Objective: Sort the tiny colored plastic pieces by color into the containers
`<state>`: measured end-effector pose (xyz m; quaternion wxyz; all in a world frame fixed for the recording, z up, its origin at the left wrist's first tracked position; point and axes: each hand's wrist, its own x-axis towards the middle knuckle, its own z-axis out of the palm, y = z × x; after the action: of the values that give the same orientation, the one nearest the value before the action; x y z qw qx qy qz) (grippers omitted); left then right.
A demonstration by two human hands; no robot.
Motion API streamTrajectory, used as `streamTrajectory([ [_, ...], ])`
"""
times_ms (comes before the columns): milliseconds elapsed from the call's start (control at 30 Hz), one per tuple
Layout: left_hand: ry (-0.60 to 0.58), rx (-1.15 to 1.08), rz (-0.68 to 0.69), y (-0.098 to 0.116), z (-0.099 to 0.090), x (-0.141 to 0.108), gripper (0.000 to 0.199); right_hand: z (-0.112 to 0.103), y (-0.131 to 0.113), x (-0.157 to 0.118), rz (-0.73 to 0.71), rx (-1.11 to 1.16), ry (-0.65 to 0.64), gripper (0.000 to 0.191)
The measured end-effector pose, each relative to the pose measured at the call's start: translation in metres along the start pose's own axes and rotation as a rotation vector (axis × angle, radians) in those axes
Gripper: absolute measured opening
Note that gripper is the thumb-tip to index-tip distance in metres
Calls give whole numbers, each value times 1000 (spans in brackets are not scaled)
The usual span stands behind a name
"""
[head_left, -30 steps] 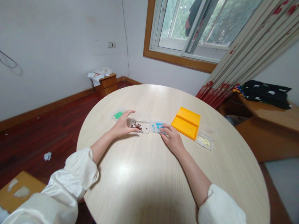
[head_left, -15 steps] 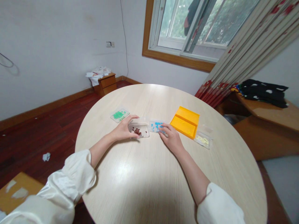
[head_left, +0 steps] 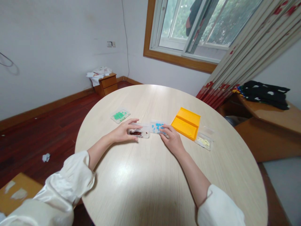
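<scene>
My left hand (head_left: 123, 131) is wrapped round the left end of a small clear plastic box (head_left: 146, 135) that holds dark brown pieces (head_left: 135, 133). Its thumb lies along the near side and the fingers along the far side. Directly right of it is another clear box (head_left: 152, 124) with bright blue pieces (head_left: 156, 126) inside. My right hand (head_left: 171, 136) grips the right end of this box, with the fingertips over its edge and some of the blue pieces hidden beneath them.
On the round wooden table (head_left: 131, 182), a clear box of green pieces (head_left: 120, 115) lies at the back left. An opened yellow case (head_left: 185, 124) sits right of my right hand, beside a clear box of pale yellow pieces (head_left: 203, 142). A window (head_left: 188, 31) and curtain (head_left: 235, 56) are behind.
The box of brown pieces has tipped and now shows a narrower opening, with my left hand shifted slightly left on it. My right hand has stayed in place.
</scene>
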<state>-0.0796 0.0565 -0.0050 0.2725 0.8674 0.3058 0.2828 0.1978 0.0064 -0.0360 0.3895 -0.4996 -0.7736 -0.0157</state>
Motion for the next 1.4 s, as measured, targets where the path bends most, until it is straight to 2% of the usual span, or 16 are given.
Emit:
streamTrajectory([
  [200,-111,-13,-41,0,-2,0,37,0,0,0,23,10,-6,15],
  [300,-129,-19,-46,0,-3,0,34,0,0,0,32,22,-10,14],
  [667,-103,-10,-13,-7,1,0,31,0,0,0,27,20,-9,15],
  [1400,-82,33,21,-4,0,0,33,2,-1,-1,33,17,7,15],
])
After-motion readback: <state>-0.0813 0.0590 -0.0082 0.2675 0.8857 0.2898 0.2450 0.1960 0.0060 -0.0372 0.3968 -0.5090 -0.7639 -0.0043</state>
